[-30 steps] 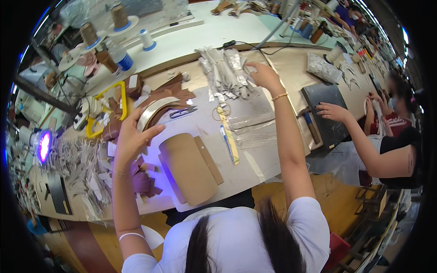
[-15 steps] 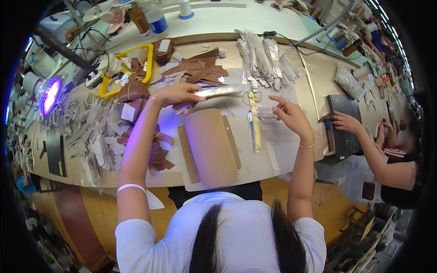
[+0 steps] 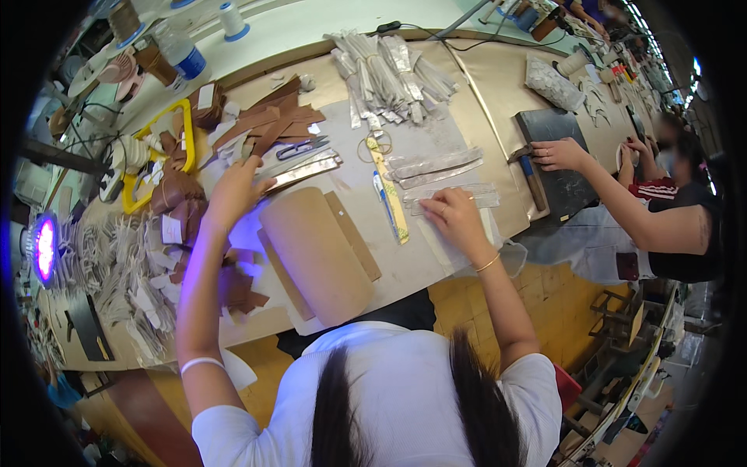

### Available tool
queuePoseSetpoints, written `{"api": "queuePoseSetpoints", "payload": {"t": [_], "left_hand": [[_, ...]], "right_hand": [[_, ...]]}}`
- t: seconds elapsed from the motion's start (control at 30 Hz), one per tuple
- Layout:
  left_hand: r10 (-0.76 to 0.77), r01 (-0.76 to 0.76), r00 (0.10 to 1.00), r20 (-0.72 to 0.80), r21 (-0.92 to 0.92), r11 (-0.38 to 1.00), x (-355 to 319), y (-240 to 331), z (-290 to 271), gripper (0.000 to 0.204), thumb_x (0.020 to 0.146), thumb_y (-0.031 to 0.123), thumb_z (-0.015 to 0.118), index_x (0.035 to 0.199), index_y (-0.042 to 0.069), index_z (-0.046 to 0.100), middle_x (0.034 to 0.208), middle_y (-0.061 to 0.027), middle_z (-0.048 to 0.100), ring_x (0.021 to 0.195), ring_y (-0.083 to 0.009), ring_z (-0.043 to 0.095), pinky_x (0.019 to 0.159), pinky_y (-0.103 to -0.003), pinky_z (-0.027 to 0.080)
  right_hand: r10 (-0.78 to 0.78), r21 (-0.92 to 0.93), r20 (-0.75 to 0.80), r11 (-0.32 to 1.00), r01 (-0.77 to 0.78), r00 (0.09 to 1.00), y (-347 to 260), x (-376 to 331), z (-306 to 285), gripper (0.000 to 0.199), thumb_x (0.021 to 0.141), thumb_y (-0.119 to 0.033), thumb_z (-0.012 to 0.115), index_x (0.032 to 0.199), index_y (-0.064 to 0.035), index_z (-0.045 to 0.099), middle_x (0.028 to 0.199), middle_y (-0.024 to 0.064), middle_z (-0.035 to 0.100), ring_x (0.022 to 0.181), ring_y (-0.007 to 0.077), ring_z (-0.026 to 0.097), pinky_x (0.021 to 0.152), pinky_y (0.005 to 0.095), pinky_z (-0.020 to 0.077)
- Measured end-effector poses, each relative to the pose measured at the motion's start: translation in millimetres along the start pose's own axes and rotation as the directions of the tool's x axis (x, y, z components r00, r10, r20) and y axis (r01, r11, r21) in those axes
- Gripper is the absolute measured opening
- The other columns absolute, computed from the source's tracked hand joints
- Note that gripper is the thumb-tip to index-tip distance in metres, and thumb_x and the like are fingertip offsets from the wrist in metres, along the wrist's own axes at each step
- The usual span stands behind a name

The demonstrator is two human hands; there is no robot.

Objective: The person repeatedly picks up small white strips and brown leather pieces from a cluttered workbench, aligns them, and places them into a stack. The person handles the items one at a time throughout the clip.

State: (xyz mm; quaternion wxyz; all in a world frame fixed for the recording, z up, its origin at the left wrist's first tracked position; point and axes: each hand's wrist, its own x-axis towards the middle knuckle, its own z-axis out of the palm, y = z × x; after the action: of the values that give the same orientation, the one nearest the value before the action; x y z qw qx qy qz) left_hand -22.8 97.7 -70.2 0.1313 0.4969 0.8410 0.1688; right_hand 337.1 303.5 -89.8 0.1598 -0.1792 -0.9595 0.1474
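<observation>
My left hand (image 3: pixel 235 192) grips the near end of a bundle of long silvery strips (image 3: pixel 305 171) lying across the bench. My right hand (image 3: pixel 453 218) rests flat on a clear-wrapped silvery strip (image 3: pixel 467 194), fingers spread. More loose silvery strips (image 3: pixel 434 165) lie just beyond it. Between my hands sits a curved tan cardboard form (image 3: pixel 315 253), and a yellow ruler (image 3: pixel 389 194) with a pen beside it lies to its right.
Bundles of silvery strips (image 3: pixel 385 74) and brown leather pieces (image 3: pixel 261 121) lie further back, with scissors (image 3: pixel 299 146) and a yellow frame (image 3: pixel 167 152). At right, another person's hand (image 3: pixel 556 153) holds a hammer on a dark slab (image 3: pixel 556 152). A purple lamp (image 3: pixel 43 247) glows at left.
My right hand came back from the far bundles to the near strips and settled flat on one. My left hand lowered the silvery bundle onto the bench beside the cardboard form.
</observation>
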Motion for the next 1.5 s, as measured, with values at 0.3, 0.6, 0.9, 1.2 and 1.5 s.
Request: {"api": "queuePoseSetpoints", "payload": {"t": [0.3,0.6,0.9,1.2,1.5], "left_hand": [[-0.208,0.059,0.959,-0.192,-0.581,0.811,-57,77,10,0.029,0.095,0.027,0.055,0.099,0.000,0.064,0.081,-0.0066,0.061,0.075,-0.0125,0.053,0.068,-0.026,0.043],[-0.230,0.162,0.973,-0.021,-0.647,0.745,-48,70,7,0.035,0.086,0.028,0.066,0.069,-0.003,0.064,0.053,0.0008,0.052,0.054,-0.0064,0.046,0.049,-0.025,0.037],[-0.166,-0.022,0.964,-0.208,-0.684,0.729,-52,64,14,0.025,0.084,0.018,0.067,0.102,0.001,0.063,0.084,-0.0066,0.060,0.079,-0.0137,0.054,0.071,-0.026,0.041],[-0.369,0.002,0.854,-0.366,-0.707,0.707,-131,41,-24,0.025,0.087,0.007,0.062,0.111,0.002,0.059,0.096,-0.0039,0.057,0.088,-0.0136,0.053,0.082,-0.027,0.043],[-0.666,0.295,0.597,-0.447,-0.650,0.701,-249,-61,-38,0.024,0.086,0.010,0.066,0.108,0.000,0.063,0.089,-0.0025,0.061,0.073,-0.0079,0.056,0.066,-0.021,0.047]], "right_hand": [[-0.039,-0.121,-0.103,0.992,0.027,0.994,-5,-10,11,0.026,0.072,-0.011,0.067,0.098,-0.0135,0.069,0.090,0.0009,0.058,0.089,0.0197,0.055,0.080,0.0337,0.0427],[-0.035,-0.079,-0.173,0.997,0.021,0.984,-5,-15,17,0.029,0.070,-0.006,0.071,0.098,-0.0117,0.067,0.096,0.0040,0.061,0.090,0.0233,0.058,0.078,0.0359,0.0449],[0.012,-0.050,-0.130,0.999,-0.019,0.991,-10,-13,10,0.011,0.074,-0.008,0.062,0.085,-0.0087,0.058,0.089,0.0055,0.059,0.089,0.0248,0.056,0.080,0.0361,0.0443],[0.136,0.052,0.086,0.989,-0.141,0.987,-22,12,-25,0.012,0.082,-0.007,0.055,0.094,-0.0076,0.054,0.087,0.0124,0.059,0.081,0.0310,0.059,0.074,0.0410,0.0457],[0.140,0.326,0.131,0.929,-0.176,0.981,-75,39,-34,0.020,0.085,0.006,0.056,0.102,-0.0014,0.061,0.088,0.0135,0.062,0.074,0.0236,0.061,0.068,0.0303,0.0483]]}}
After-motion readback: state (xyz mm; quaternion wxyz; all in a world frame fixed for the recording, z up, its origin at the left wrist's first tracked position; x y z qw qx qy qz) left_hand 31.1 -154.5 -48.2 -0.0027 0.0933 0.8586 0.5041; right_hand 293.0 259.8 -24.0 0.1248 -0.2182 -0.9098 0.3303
